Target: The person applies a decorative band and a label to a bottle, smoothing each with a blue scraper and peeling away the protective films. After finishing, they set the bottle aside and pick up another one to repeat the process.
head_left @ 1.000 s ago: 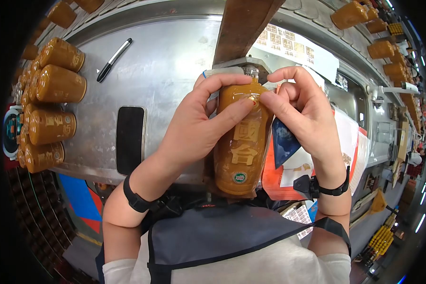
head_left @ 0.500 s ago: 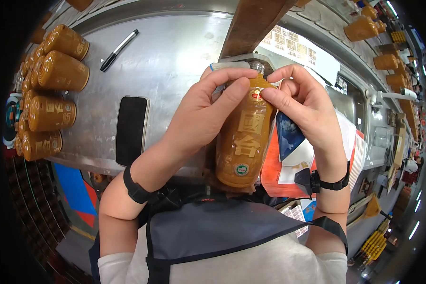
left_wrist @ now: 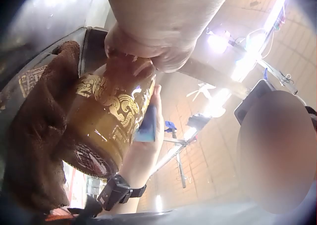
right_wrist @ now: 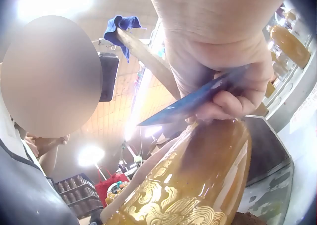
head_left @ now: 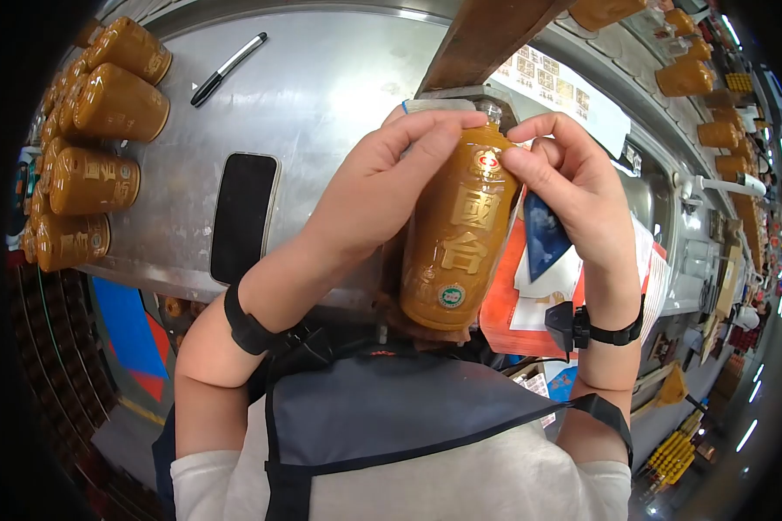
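Observation:
An amber-brown bottle with gold characters, a red-and-white emblem near its neck and a green round seal stands tilted before the person. My left hand grips its shoulder from the left, index finger across the neck and thumb close beside it. From the right, my right hand has its thumb on the shoulder beside the emblem and its index finger arched at the neck. Its lower fingers hold a blue triangular flat piece against the palm. Brown cloth lies beside the bottle.
A phone and a marker lie on the metal table. Similar bottles crowd the left edge. A wooden beam rises behind the neck. Printed sheets and an orange-and-white stack lie to the right.
The left thumb has lifted off the emblem and moved up beside the index finger, so the emblem now shows fully. The right hand keeps its place at the neck. The head view has shifted slightly.

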Motion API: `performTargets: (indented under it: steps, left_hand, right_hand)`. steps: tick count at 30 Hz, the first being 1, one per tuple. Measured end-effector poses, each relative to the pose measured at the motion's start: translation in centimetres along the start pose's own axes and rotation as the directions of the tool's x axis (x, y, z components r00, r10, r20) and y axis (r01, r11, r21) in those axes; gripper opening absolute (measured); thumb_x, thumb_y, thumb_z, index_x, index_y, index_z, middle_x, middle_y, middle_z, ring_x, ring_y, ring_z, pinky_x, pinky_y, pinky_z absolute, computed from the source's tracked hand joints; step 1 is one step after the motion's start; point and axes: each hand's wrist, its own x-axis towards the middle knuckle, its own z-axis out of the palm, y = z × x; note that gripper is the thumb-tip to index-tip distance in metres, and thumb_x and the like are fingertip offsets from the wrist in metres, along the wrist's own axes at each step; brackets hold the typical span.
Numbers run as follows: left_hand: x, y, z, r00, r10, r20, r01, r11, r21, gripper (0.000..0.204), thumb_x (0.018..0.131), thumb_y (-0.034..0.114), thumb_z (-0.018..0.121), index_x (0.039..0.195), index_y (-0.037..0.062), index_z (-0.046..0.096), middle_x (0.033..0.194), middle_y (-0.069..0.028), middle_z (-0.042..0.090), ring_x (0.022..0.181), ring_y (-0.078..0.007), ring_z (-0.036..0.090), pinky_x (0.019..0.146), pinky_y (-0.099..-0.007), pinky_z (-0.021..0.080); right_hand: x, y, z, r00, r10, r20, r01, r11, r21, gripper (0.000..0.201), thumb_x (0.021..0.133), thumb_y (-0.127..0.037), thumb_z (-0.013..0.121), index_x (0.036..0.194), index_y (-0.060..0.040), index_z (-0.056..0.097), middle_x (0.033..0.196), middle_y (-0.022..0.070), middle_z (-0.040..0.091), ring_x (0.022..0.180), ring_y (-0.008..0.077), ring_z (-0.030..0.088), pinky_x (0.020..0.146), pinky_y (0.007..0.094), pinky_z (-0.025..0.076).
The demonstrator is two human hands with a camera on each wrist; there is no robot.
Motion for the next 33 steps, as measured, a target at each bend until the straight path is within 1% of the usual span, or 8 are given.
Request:
performTargets:
  steps: [2,3,5,6,10,21,24,33]
  left_hand:
    - [-0.2,-0.7,-0.3,0.999,-0.024,0.031,0.028,0.986,-0.164,0.036,0.105,0.018,0.051,0.138,0.0057,0.055,0.134,-0.0066,0.057,0.122,-0.0123,0.053,0.106,-0.0296,0.041]
    - [-0.4,-0.9,-0.3,0.999,-0.024,0.031,0.029,0.986,-0.165,0.036,0.105,0.018,0.051,0.138,0.0057,0.055,0.134,-0.0066,0.057,0.122,-0.0123,0.053,0.106,-0.0296,0.041]
    - [-1.0,-1.1,0.0,0.999,0.015,-0.039,-0.016,1.0,-0.008,0.047,0.097,0.025,0.067,0.137,0.0044,0.054,0.128,-0.0071,0.055,0.122,-0.0148,0.052,0.1,-0.0295,0.047]
    - [-1.2,-1.0,0.1,0.999,0.012,-0.03,-0.012,1.0,-0.009,0.047,0.097,0.025,0.067,0.137,0.0044,0.054,0.128,-0.0071,0.055,0.122,-0.0148,0.052,0.1,-0.0295,0.047]
    - [-1.4,-0.4,0.4,0.998,-0.017,0.053,0.019,1.0,-0.021,0.061,0.093,0.018,0.072,0.145,0.0034,0.043,0.133,-0.0107,0.053,0.125,-0.0174,0.051,0.1,-0.0313,0.049]
    - [-0.9,-0.4,0.7,0.999,0.012,0.037,-0.012,1.0,-0.006,0.053,0.098,0.017,0.066,0.144,0.0022,0.044,0.133,-0.0104,0.055,0.124,-0.0165,0.052,0.101,-0.0293,0.047]
    - [-1.0,-0.3,0.8,1.0,-0.014,0.025,0.015,1.0,-0.01,0.05,0.099,0.017,0.064,0.143,0.0016,0.045,0.131,-0.0108,0.056,0.123,-0.0159,0.052,0.102,-0.0289,0.046]
    - [-0.5,0.1,1.3,0.998,-0.068,-0.011,0.068,0.998,-0.009,0.058,0.094,0.023,0.071,0.14,-0.001,0.046,0.127,-0.0122,0.059,0.117,-0.0169,0.057,0.097,-0.0299,0.049]
  right_hand:
    - [-0.3,0.3,-0.7,0.999,0.037,0.014,-0.038,0.998,0.058,0.024,0.095,-0.017,0.07,0.112,-0.002,0.063,0.066,-0.008,0.053,0.063,-0.0005,0.044,0.058,0.017,0.033]
    - [-0.4,0.4,-0.8,0.999,0.038,0.014,-0.039,0.998,0.058,0.024,0.095,-0.017,0.07,0.112,-0.002,0.063,0.066,-0.008,0.053,0.063,-0.0005,0.044,0.058,0.017,0.033]
    - [-1.2,0.6,-0.9,0.995,0.101,0.001,-0.101,0.99,0.098,0.03,0.096,-0.02,0.069,0.119,-0.0015,0.062,0.067,-0.0084,0.054,0.067,0.0002,0.046,0.062,0.017,0.034]
    - [-1.5,0.9,-1.0,0.992,0.121,0.018,-0.122,0.989,0.081,0.037,0.097,-0.021,0.069,0.127,-0.0016,0.06,0.068,-0.0088,0.053,0.07,0.0011,0.048,0.067,0.0176,0.036]
    - [-2.5,1.3,-0.6,0.994,0.11,0.018,-0.111,0.985,0.133,0.042,0.096,-0.021,0.069,0.131,-0.0016,0.058,0.068,-0.0084,0.054,0.072,0.0012,0.05,0.068,0.0184,0.038]
    - [-2.5,0.8,0.0,1.0,0.02,0.006,-0.02,0.995,0.1,0.04,0.094,-0.017,0.071,0.129,-0.0025,0.058,0.065,-0.0077,0.054,0.063,0.0009,0.047,0.061,0.0192,0.038]
    - [-2.4,0.8,0.5,1.0,-0.031,0.0,0.031,0.996,-0.089,0.036,0.095,-0.018,0.069,0.127,-0.0049,0.059,0.061,-0.007,0.049,0.058,0.0014,0.042,0.055,0.0206,0.037]
    - [-1.7,1.1,0.0,0.999,-0.032,0.0,0.032,0.995,-0.093,0.034,0.101,-0.025,0.062,0.128,-0.0058,0.06,0.063,-0.0061,0.048,0.064,0.0028,0.048,0.06,0.0212,0.039]
